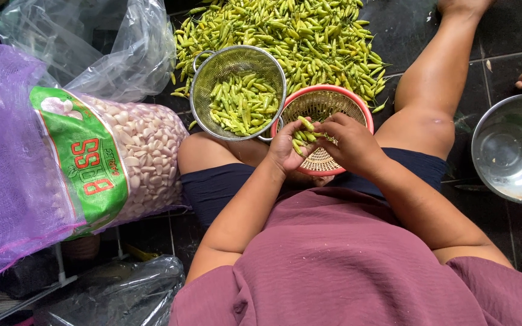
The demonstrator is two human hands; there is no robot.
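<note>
Fingers (309, 128) of both hands met over the pink woven basket (357, 102), and only the head view showed them. The left hand (286, 148) was curled around a small bunch of green chillies (300, 140), its fingers pressed together on them. The right hand (351, 145) had its fingertips pinched at the top of that bunch, apparently at a stem end, though the exact grip was too small to make out. Both hands hung just above the basket, which rested against the person's lap and held only scraps on its mesh.

Beside it, touching its rim, a metal colander (212, 66) was partly filled with chillies (243, 105). Beyond both lay a large loose heap of chillies (297, 36) on the dark tiled floor (509, 66). Judging by the sizes, a minor share seemed sorted and most of the heap was left.

A steel bowl (512, 148) stood at the right, and a mesh sack of garlic cloves (146, 151) lay at the left.
</note>
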